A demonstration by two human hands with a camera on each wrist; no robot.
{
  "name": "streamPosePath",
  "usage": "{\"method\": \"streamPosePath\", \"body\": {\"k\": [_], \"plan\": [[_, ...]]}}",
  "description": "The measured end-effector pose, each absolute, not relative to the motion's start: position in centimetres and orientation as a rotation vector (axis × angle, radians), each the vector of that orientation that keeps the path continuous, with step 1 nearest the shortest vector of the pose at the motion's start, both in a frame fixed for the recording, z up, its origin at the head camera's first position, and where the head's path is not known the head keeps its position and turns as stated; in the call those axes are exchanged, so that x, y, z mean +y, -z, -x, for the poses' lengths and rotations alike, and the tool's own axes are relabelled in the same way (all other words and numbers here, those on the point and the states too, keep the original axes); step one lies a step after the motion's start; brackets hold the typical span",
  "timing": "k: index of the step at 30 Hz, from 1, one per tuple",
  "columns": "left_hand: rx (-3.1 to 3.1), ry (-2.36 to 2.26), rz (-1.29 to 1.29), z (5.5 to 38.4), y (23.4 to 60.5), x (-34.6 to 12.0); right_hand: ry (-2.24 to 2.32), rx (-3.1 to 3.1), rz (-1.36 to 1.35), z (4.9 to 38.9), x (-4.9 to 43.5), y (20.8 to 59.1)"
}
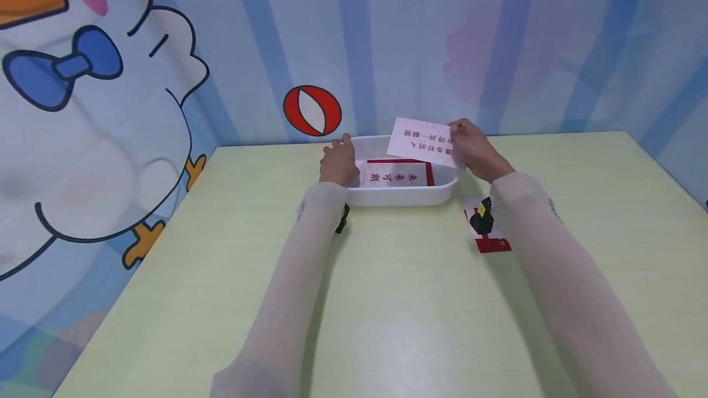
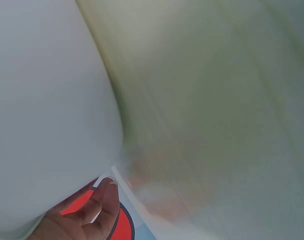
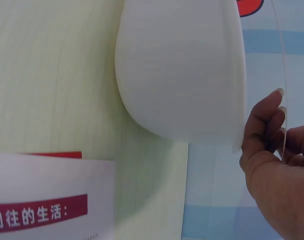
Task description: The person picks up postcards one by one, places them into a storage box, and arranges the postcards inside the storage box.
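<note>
My right hand (image 1: 477, 149) pinches a white card (image 1: 421, 141) by its right edge, holding it tilted above the right part of a white plastic tub (image 1: 395, 196). In the right wrist view the card (image 3: 280, 60) appears edge-on between thumb and fingers. At the tub's left end, my left hand (image 1: 338, 161) grips the rim with bent fingers; the left wrist view shows the fingers (image 2: 105, 205) beside the tub's wall, the thumb hidden. Inside the tub lies a white card with red lettering (image 1: 395, 174) and a red border.
Right of the tub, red and white printed cards (image 1: 492, 244) lie on the pale yellow-green table (image 1: 398, 300), partly behind the right wrist's black camera (image 1: 482, 218). A patterned blue cloth wall (image 1: 387, 48) rises behind the table, with a cartoon figure at left.
</note>
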State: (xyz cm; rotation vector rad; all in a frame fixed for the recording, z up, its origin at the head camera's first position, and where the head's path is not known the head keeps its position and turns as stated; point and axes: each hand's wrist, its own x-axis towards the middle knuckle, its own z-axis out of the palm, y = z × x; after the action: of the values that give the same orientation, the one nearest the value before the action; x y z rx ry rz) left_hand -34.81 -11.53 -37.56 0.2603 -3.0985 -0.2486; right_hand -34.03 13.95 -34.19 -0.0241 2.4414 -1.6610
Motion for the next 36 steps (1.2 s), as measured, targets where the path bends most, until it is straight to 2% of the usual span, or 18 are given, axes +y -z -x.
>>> {"method": "streamPosePath", "body": {"k": [13,26,36], "plan": [[-3.094,0.240,-0.258,35.6,37.9,-11.5,1.657,2.424,0.128,34.1,12.9,34.7],[-3.117,0.229,-0.268,35.8,37.9,-11.7,1.603,2.467,0.052,34.7,11.5,35.4],[-3.113,0.232,-0.237,35.6,37.6,-11.7,1.616,2.465,0.130,34.6,11.2,35.5]]}}
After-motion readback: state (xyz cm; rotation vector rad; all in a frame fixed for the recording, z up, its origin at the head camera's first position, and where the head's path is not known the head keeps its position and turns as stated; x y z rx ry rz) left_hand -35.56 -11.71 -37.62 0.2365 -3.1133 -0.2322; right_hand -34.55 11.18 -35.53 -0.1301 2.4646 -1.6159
